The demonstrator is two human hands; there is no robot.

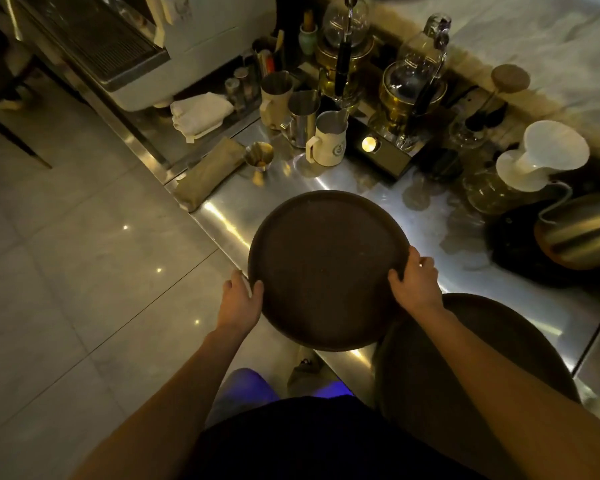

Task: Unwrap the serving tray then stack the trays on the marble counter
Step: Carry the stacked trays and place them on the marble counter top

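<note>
Both hands, left hand (239, 299) and right hand (417, 279), grip a bare round tray (326, 268) by its rim over the steel desk (465, 271), no wrap visible, stacking on the marble counter (551, 39) still ahead.

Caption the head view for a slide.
Both hands hold a round tray over the steel counter.

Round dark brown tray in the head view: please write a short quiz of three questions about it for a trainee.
1. True or false: both hands grip the round dark brown tray.
2. Which surface is under it? A marble counter; B shiny steel counter; C floor tiles.
3. Where does the second dark round tray lie?

Key:
1. True: left hand and right hand hold opposite rims.
2. B.
3. To the right, nearer the person, partly under the right forearm.
</note>
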